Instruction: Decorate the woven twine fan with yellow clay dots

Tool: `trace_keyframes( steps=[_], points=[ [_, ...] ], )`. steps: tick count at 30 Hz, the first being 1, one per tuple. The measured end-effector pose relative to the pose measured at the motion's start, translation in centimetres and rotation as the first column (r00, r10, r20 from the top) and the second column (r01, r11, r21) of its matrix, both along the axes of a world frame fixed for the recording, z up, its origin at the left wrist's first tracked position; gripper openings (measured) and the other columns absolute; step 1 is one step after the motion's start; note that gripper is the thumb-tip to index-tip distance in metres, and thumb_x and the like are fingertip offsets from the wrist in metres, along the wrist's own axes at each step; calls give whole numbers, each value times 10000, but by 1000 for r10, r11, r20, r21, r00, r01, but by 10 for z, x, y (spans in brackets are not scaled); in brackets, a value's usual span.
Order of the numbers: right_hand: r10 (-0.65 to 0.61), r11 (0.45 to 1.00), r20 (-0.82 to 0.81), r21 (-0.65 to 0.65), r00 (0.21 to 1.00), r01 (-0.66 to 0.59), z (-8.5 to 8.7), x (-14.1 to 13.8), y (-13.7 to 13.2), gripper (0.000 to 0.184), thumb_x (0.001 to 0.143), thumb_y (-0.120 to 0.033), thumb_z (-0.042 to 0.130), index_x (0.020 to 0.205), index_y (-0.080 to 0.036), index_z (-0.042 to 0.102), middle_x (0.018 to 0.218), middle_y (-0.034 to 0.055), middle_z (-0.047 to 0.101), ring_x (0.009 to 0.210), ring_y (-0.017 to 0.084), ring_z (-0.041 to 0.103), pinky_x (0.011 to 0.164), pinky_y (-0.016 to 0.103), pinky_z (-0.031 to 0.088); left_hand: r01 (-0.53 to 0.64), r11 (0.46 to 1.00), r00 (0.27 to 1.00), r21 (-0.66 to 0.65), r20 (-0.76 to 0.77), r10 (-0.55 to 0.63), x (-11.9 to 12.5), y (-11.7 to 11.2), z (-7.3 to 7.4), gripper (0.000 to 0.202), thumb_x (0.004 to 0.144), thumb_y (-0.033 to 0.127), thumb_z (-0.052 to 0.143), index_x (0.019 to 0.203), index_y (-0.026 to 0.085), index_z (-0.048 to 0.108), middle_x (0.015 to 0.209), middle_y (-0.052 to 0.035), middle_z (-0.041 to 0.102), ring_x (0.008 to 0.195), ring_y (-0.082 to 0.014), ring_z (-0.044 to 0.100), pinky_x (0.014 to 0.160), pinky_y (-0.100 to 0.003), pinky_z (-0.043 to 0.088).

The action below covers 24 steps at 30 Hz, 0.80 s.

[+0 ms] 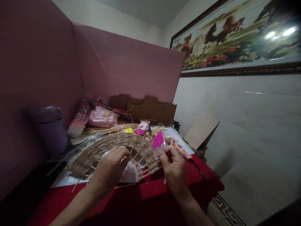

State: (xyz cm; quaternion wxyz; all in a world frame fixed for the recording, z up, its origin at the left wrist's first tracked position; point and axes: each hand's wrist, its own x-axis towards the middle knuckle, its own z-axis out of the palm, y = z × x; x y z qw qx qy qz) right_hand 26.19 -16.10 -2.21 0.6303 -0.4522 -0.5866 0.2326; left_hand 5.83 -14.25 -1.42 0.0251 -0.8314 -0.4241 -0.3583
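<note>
The left hand (110, 171) is bent over a brown, half-ring-shaped piece of woven cord (113, 139) with thin wooden ribs, its fingertips curled towards its thumb; whether they meet or grip anything cannot be told. The right hand (175, 169) has thumb and fingers clamped on a small clear plastic packet with bright magenta contents (158, 140), raised at the right end of the woven piece.

From the far left, a purple cylindrical container (50, 131) stands beside a pink and white printed packet (81, 117). Next comes a pale pink patterned bundle (103, 116), with coloured cords around its top and right side. Long thin wooden sticks (105, 128) lie behind the woven piece. Inside the woven curve, partly hidden by the left hand, is a white rounded shape with pinkish-red spots (130, 172). Beyond the curve lie a small bright yellow packet (128, 130) and, just right of it, a magenta one (139, 132). Torn brown cardboard (150, 108) stands behind them. A strip with a colourful flower pattern (181, 149) lies right of the raised packet, by the edge of the red tablecloth (202, 175). Farther right, a beige flat board (201, 130) leans against the wall, below a framed picture of horses (225, 34).
</note>
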Motion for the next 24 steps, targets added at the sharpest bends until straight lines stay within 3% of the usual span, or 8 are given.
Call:
trace_keyframes(
  steps=[3, 6, 8, 11, 18, 24],
  points=[
    [19, 998, -99, -61, 995, -25, -7, 10, -5, 181, 837, -340, 543, 740, -191, 512, 643, -28, 522, 576, 116, 504, 548, 220, 412, -122, 992, 986, -32, -116, 118, -15, -2, -13, 168, 863, 200, 464, 928, 157, 613, 928, -92, 655, 865, -223, 587, 749, -380, 477],
    [4, 998, -175, -58, 985, -15, -14, 22, -3, 176, 832, -341, 552, 752, -186, 532, 686, -14, 551, 637, 128, 512, 612, 233, 422, -155, 988, 972, 21, -177, 156, -19, -9, -32, 207, 852, 179, 467, 991, 149, 618, 1026, -107, 653, 951, -239, 573, 820, -409, 459],
    [-21, 999, -133, -40, 991, 15, -15, 29, 7, 168, 824, -338, 557, 754, -186, 536, 698, -11, 552, 659, 133, 500, 625, 234, 408, -176, 982, 958, 69, -217, 187, -18, -13, -42, 255, 824, 172, 507, 1054, 156, 615, 1106, -115, 639, 1012, -267, 554, 830, -434, 453],
    [54, 998, -9, -36, 998, -55, -11, 35, 33, 177, 813, -345, 548, 731, -192, 518, 671, -22, 515, 637, 132, 476, 595, 231, 382, -226, 966, 934, 123, -253, 251, -14, -18, -54, 344, 771, 139, 551, 1106, 183, 615, 1200, -122, 602, 1067, -311, 529, 821, -471, 450],
    [113, 990, 135, -101, 984, -100, -8, 35, 97, 145, 779, -344, 497, 741, -206, 519, 658, -19, 528, 604, 141, 486, 566, 242, 376, -274, 938, 915, 213, -244, 323, -6, -21, -67, 347, 751, 148, 592, 1094, 170, 637, 1234, -151, 580, 1111, -328, 505, 858, -477, 439],
    [250, 943, 81, -246, 965, -224, 7, 27, 103, 201, 731, -398, 531, 706, -200, 512, 610, -24, 538, 521, 119, 480, 468, 214, 345, -305, 924, 909, 232, -220, 355, -2, -25, -68, 408, 715, 180, 650, 1122, 177, 620, 1244, -155, 570, 1118, -333, 495, 884, -490, 419]
  ],
)
